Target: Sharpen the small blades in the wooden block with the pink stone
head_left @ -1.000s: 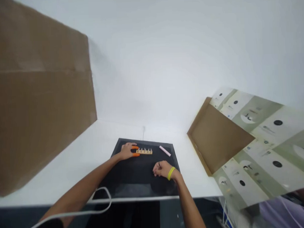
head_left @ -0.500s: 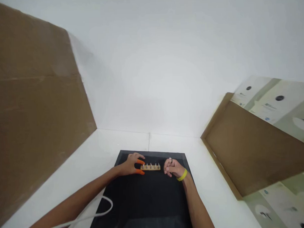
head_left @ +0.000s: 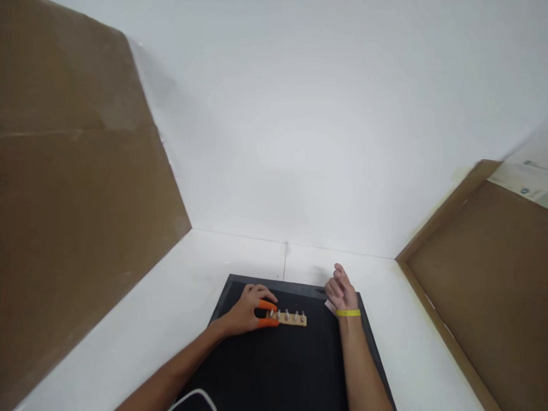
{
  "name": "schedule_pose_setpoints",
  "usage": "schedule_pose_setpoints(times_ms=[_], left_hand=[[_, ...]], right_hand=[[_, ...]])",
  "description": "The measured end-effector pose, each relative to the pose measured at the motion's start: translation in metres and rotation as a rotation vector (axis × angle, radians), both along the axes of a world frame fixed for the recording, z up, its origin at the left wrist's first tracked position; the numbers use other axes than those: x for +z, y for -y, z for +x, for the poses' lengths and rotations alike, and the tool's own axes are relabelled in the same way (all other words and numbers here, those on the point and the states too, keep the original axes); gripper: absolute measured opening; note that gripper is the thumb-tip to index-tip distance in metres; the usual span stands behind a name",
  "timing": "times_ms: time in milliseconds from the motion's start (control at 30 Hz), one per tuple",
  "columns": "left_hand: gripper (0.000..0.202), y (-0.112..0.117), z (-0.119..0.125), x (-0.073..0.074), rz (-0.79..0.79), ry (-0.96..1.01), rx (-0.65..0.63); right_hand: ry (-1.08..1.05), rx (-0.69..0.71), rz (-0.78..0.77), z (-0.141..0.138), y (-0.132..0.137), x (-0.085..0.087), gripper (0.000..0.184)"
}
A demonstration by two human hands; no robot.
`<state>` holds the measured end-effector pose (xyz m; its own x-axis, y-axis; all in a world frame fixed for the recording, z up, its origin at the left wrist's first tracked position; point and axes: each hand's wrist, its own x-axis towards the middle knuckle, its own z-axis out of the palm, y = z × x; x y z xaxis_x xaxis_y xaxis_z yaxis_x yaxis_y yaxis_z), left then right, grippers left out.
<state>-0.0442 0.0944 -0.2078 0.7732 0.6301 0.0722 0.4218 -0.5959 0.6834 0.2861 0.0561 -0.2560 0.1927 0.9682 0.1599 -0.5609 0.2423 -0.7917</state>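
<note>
My left hand [head_left: 246, 311], with orange covers on its thumb and forefinger, grips the left end of a small wooden strip [head_left: 300, 321] between those fingers. Several short metal pegs [head_left: 287, 315] stand upright in a row along the strip, which lies on a black mat [head_left: 279, 367]. At the mat's right far corner is my right hand [head_left: 341, 290], a yellow band on its wrist. Its fingers are curled and one points upward; what they hold, if anything, is hidden. A small pale piece [head_left: 330, 306] shows beside this hand, against the mat.
A small dark item [head_left: 321, 290] lies near the mat's far edge. White cable [head_left: 202, 394] loops over the mat's near left side. Brown cardboard panels stand at left [head_left: 85, 206] and right [head_left: 483, 270] on the white table [head_left: 239, 245], with a white wall [head_left: 289, 139] behind.
My right hand has left the strip's right end, moving right and away toward the mat's corner and turning upward. My left hand stays on the strip. The whole view has shifted.
</note>
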Motion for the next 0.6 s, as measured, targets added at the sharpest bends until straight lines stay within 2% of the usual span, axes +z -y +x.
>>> schedule_pose_setpoints(times_ms=[133,300,467,600], left_hand=[[0.044,0.000,-0.001,-0.002,-0.007,0.008,0.047],[0.039,-0.001,-0.001,-0.005,-0.002,0.017,0.044],[0.046,-0.004,-0.002,-0.015,0.003,0.036,0.094],[0.041,-0.006,-0.001,-0.019,0.012,0.065,0.099]], right_hand=[[0.029,0.125,-0.002,-0.023,0.000,-0.019,0.029],[0.090,0.341,-0.029,-0.042,0.001,-0.038,0.027],[0.145,0.468,-0.068,-0.046,-0.001,-0.043,0.027],[0.175,0.458,-0.131,-0.052,-0.007,-0.040,0.028]])
